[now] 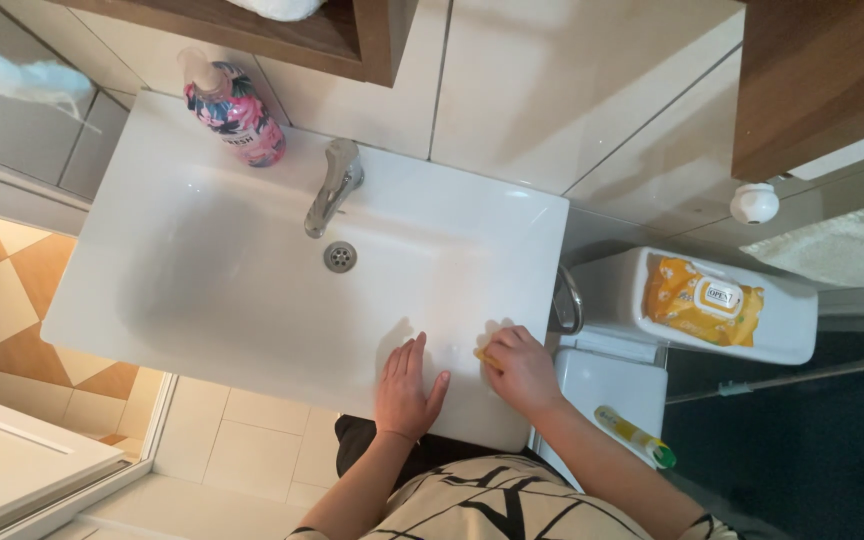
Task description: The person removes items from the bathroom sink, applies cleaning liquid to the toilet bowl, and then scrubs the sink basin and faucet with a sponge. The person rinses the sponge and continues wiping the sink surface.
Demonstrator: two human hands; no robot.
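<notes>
My left hand lies flat, fingers spread a little, on the front rim of a white rectangular sink. My right hand is closed on a small yellow sponge, pressing it onto the sink's front right corner. Only an edge of the sponge shows past my fingers. A chrome tap stands at the back of the basin above the round drain.
A pump bottle with a pink flowered label stands on the sink's back left corner. To the right is a white toilet cistern with a yellow wipes pack on it. A yellow-green bottle lies lower down. Wooden cabinets hang above.
</notes>
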